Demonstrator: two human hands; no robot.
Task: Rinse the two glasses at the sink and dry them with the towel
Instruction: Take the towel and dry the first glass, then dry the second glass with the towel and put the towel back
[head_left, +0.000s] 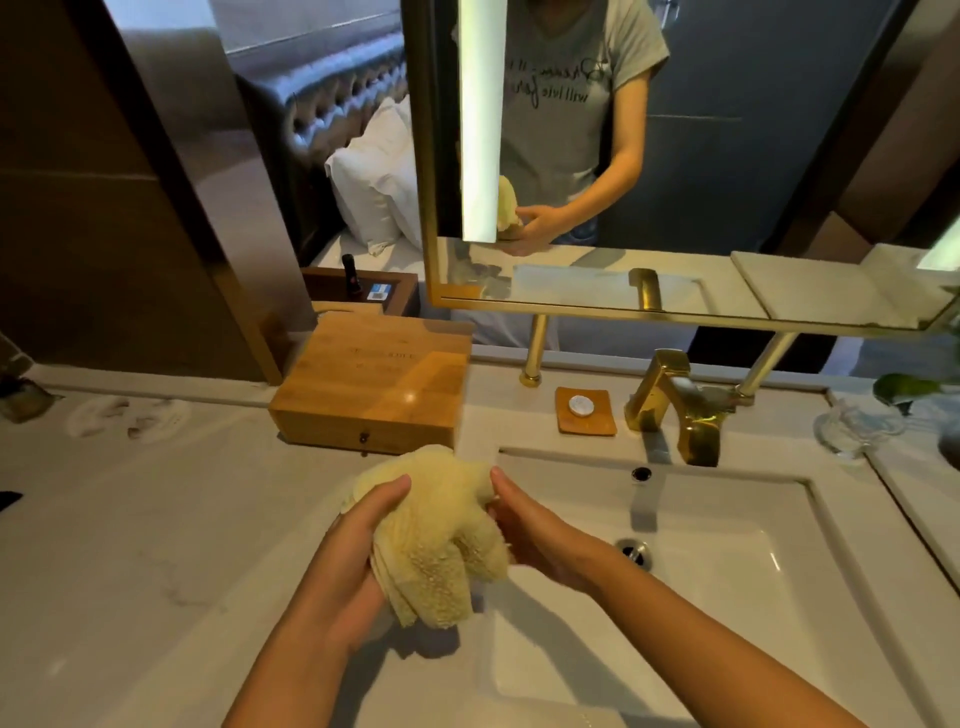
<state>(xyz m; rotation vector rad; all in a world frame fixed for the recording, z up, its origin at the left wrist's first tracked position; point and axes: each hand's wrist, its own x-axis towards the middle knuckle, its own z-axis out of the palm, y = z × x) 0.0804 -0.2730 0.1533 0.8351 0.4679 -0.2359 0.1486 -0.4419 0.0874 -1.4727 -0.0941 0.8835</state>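
1. The left hand (353, 566) and right hand (540, 535) have their fingers clamped on the bunched towel (441, 540); any glass inside is hidden.
2. Best to twist gently, gripping firmly.
3. Beyond the fingers, a glass (852, 426) sits on the desk (130, 545) by the sink (727, 571).

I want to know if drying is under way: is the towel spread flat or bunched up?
Bunched up. The yellow towel is wadded between the left hand and right hand; whether a glass is inside cannot be seen.
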